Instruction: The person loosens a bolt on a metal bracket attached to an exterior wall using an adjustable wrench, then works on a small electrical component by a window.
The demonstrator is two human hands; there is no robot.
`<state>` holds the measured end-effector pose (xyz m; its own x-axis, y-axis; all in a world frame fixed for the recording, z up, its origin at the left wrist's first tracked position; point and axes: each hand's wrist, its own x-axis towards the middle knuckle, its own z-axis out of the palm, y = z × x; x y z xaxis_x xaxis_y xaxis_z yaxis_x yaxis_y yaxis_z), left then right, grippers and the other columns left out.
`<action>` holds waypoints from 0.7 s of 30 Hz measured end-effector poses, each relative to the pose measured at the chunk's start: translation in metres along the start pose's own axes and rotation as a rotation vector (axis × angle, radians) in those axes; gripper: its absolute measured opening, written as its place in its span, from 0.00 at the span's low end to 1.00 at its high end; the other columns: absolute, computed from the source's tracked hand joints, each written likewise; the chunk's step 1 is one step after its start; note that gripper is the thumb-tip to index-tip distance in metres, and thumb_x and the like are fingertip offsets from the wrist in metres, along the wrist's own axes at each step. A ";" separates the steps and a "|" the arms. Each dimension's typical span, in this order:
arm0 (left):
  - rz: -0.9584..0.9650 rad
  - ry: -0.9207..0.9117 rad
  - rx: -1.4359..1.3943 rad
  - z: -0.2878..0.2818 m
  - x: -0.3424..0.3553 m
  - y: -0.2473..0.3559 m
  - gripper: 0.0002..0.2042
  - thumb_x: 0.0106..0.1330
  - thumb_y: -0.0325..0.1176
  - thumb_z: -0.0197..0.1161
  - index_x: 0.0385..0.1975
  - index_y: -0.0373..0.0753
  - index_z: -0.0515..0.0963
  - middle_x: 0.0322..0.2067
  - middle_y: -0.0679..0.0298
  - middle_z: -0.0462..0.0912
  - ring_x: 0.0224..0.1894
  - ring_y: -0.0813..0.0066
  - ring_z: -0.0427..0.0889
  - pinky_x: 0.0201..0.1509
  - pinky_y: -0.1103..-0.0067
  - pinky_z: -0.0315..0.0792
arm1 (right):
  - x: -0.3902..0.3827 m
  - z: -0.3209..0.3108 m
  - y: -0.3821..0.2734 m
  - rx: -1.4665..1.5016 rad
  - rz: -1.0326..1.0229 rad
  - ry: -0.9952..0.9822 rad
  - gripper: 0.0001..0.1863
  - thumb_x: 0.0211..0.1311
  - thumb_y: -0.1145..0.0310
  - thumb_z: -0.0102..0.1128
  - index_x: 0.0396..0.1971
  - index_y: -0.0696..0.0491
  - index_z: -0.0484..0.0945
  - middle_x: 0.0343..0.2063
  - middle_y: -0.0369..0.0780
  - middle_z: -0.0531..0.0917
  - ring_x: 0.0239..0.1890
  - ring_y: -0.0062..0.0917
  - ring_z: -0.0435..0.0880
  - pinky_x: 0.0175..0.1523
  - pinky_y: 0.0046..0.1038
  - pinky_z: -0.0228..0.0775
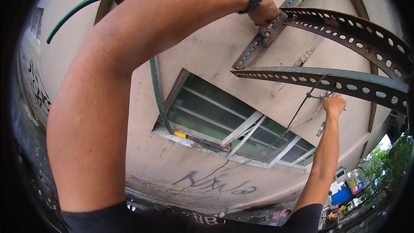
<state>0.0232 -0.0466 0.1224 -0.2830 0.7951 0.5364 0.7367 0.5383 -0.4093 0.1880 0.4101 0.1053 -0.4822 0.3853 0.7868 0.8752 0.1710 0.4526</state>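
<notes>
A slotted steel angle bracket is fixed against the wall, with two perforated arms reaching out to the right. My left hand, with a dark watch on its wrist, is raised to the upper joint; its fingers close about a bolt there, partly hiding it. Below the lower bracket arm, my right hand is wrapped round a grey metal tool whose end sticks out beneath the fist. Its exact kind is unclear. A black cable loops over that arm close to the right hand.
A louvred window is set in the wall below the bracket. On its sill lie a yellow object and several hand tools. A green hose hangs at its left. Thin wires trail down past the window. Street and trees show lower right.
</notes>
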 end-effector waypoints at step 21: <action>-0.391 0.432 -0.091 0.056 -0.056 0.015 0.10 0.71 0.40 0.64 0.39 0.42 0.89 0.30 0.56 0.89 0.32 0.60 0.90 0.35 0.67 0.81 | -0.007 -0.001 -0.001 -0.004 -0.010 -0.013 0.45 0.66 0.26 0.45 0.53 0.57 0.84 0.54 0.49 0.85 0.56 0.40 0.85 0.60 0.42 0.72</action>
<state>0.0161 -0.0670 0.0453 -0.2823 0.3458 0.8948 0.6829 0.7275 -0.0657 0.1900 0.4058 0.0999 -0.4901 0.3953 0.7769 0.8702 0.1712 0.4619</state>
